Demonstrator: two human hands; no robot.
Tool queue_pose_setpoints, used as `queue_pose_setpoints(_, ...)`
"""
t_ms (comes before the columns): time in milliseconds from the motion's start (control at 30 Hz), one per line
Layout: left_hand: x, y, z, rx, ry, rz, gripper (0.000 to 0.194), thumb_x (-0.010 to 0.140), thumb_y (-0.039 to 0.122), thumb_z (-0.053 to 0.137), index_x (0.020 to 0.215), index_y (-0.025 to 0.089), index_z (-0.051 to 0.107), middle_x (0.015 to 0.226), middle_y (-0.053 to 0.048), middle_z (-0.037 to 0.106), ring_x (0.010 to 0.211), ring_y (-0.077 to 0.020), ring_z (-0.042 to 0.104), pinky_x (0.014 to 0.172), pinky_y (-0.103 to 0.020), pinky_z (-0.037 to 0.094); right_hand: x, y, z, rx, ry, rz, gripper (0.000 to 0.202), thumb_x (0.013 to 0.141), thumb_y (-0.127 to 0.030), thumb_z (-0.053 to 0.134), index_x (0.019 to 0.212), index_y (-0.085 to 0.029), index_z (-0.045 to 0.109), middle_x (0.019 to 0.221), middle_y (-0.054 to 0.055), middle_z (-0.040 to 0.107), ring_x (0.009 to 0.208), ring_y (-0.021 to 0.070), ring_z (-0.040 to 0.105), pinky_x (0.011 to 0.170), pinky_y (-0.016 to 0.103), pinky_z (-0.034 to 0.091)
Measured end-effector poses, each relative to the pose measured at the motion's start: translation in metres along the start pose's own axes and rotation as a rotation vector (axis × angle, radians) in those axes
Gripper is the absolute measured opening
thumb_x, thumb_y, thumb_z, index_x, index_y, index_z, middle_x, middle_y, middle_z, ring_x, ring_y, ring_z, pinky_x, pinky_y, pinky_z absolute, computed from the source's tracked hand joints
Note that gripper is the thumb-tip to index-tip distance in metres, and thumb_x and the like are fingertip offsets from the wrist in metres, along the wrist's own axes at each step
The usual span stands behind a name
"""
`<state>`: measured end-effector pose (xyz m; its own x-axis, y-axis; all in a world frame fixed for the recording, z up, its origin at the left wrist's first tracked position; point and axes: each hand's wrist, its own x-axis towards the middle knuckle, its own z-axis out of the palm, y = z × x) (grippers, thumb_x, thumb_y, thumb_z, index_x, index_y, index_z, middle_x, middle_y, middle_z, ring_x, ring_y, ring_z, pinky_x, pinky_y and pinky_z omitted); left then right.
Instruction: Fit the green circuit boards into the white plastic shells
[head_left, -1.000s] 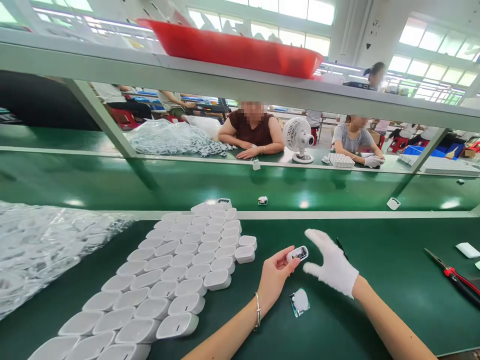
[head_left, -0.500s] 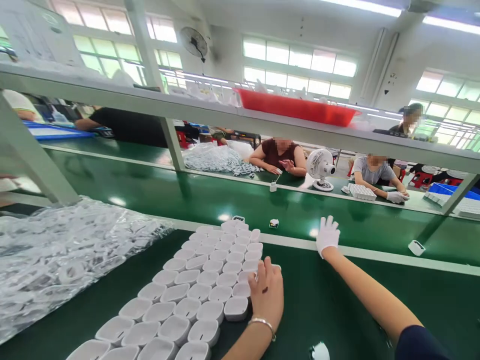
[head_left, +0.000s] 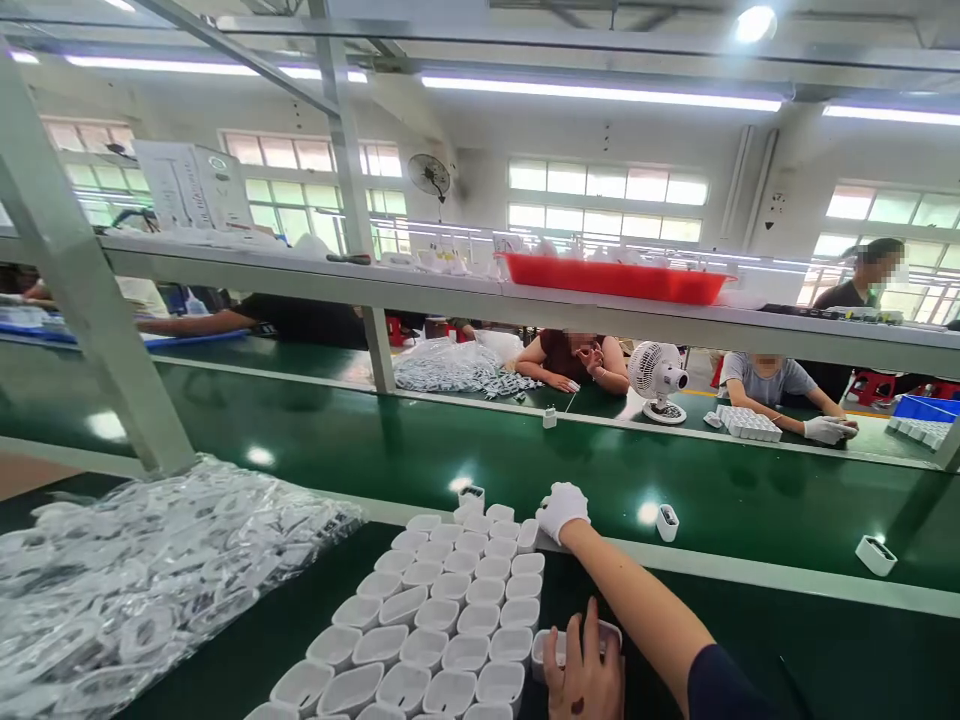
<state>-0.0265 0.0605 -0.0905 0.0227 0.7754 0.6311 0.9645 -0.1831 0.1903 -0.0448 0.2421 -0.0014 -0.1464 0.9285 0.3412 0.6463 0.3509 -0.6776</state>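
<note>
Several open, cup-like white plastic housings (head_left: 424, 610) stand packed in slanting rows on the dark green worktop. At their right edge my bare left hand (head_left: 585, 675) grips white housings (head_left: 611, 637), which show on both sides of its fingers. My gloved right hand (head_left: 564, 510) reaches across to the near edge of the green belt. Its fingers are curled down on a small white housing, almost wholly hidden by the glove; only a dark bit shows by the fingertips. Another housing with a dark inside (head_left: 471, 495) sits just beyond the rows.
A clear plastic bag of white parts (head_left: 150, 590) lies at left. Housings (head_left: 666, 522) stand on the belt (head_left: 322, 440). A shelf (head_left: 420, 285) bearing a red tray (head_left: 615, 278) spans above. Across the belt are people (head_left: 772, 380) and a white fan (head_left: 658, 380).
My right hand has moved left along the belt and its spread fingers have closed, uncovering a housing. My left hand has come nearer to me. The view has tipped upward.
</note>
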Motion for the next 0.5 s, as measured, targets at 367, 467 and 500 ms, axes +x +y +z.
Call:
queue_pose_setpoints(367, -0.001, 0.019, -0.029, -0.806, -0.417, -0.167, 0.060, 0.072, 0.011, 0.051, 0.132, 0.015, 0.041, 0.121, -0.016, 0.058, 0.112, -0.0271, 0.054, 0.095, -0.046, 0.043, -0.133, 0.057, -0.145, 0.516, -0.108, 0.167, 0.043, 0.059, -0.017, 0.073, 0.100, -0.013, 0.062, 0.087, 0.005, 0.071, 0.084, 0.0197, 0.067, 0.083, 0.036, 0.052)
queue_pose_setpoints(467, 0.004, 0.020, -0.028, -0.939, -0.469, -0.304, 0.061, 0.068, 0.016, 0.059, 0.127, 0.014, 0.046, 0.117, -0.015, 0.060, 0.110, -0.0276, 0.056, 0.095, -0.044, 0.044, -0.186, 0.071, -0.178, 0.693, -0.010, 0.290, 0.052, 0.052, -0.016, 0.077, 0.103, -0.014, 0.064, 0.093, 0.009, 0.071, 0.089, 0.0245, 0.067, 0.090, 0.046, 0.048)
queue_pose_setpoints(500, 0.006, 0.020, -0.028, -0.957, -0.477, -0.312, 0.058, 0.066, 0.017, 0.060, 0.123, 0.014, 0.051, 0.114, -0.014, 0.062, 0.108, -0.0278, 0.057, 0.095, -0.044, 0.043, -0.200, 0.074, -0.186, 0.734, 0.022, 0.333, 0.054, 0.050, -0.016, 0.079, 0.102, -0.014, 0.064, 0.094, 0.010, 0.071, 0.090, 0.0263, 0.067, 0.091, 0.049, 0.047)
